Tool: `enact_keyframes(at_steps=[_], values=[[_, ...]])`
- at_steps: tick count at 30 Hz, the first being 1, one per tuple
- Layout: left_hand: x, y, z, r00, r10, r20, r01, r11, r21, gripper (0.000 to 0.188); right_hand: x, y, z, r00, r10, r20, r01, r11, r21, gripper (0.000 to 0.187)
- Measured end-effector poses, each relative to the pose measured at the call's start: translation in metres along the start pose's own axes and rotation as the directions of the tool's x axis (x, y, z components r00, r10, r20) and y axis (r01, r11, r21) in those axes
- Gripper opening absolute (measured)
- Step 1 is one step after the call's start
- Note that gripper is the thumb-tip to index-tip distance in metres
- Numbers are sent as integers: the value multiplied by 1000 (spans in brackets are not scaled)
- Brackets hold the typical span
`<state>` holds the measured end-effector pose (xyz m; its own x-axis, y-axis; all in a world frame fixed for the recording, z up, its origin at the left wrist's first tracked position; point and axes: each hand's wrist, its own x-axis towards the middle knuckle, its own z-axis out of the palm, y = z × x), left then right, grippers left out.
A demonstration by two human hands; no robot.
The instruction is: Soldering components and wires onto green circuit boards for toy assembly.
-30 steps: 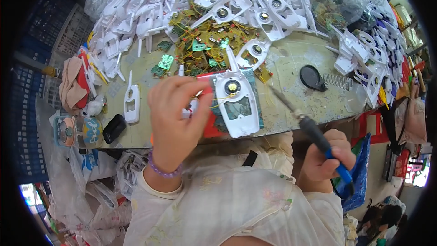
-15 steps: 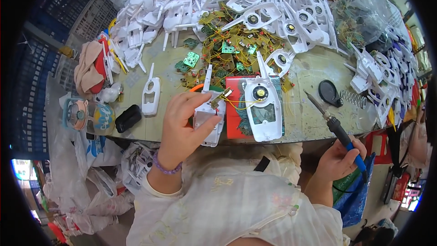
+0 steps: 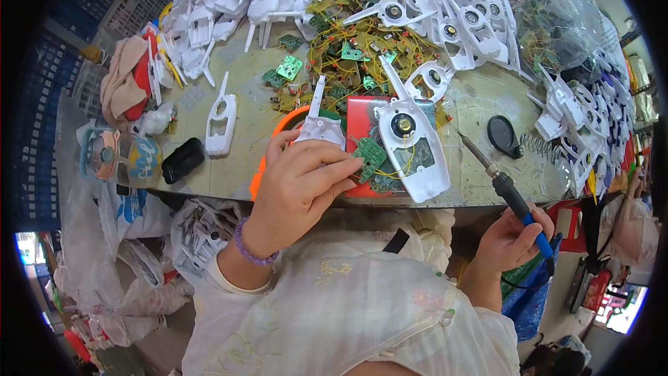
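Observation:
My left hand [image 3: 299, 188] pinches a green circuit board [image 3: 371, 158] by its edge, between thumb and fingers. Thin yellow wires lead from the board's side toward a white plastic housing [image 3: 426, 167] with a round black speaker [image 3: 403, 125], lying on a red box [image 3: 360, 113]. A second white housing [image 3: 321, 129] is partly covered by my left hand, its narrow stem pointing away from me. In my right hand [image 3: 511, 242] is a soldering iron [image 3: 513, 196], gripped by its blue and black handle, with the metal tip up and to the left over the table.
Circuit boards with yellow wires [image 3: 334, 28] heap beyond the red box, before a large pile of white housings [image 3: 271, 0]. A black round lid [image 3: 502, 136] and a spring [image 3: 541, 147] lie at right. An orange ring [image 3: 261, 175], black case [image 3: 183, 161] and jar [image 3: 136, 160] are at left.
My left hand has moved right and turned over, bringing the circuit board beside the speaker housing with its green face showing. The speaker housing has tilted slightly. My right hand still holds the soldering iron.

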<state>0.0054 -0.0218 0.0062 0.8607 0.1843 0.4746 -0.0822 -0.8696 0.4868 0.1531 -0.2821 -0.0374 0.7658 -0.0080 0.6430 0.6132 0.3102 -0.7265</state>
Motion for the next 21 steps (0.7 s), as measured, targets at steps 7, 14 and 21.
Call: enact_keyframes(at_steps=[7, 14, 21], values=[[-1, -2, 1, 1000, 10, 7, -10, 1000, -20, 25, 12, 2, -19, 991, -55, -121, 52, 998, -30, 28], [3, -1, 3, 1000, 28, 3, -28, 1000, -11, 24, 66, -15, -65, 832, -365, -418, 209, 904, -374, 27], [5, 1, 1, 999, 46, -3, -46, 998, 49, 26, 107, -26, -118, 783, -257, -566, -15, 902, -430, 17]])
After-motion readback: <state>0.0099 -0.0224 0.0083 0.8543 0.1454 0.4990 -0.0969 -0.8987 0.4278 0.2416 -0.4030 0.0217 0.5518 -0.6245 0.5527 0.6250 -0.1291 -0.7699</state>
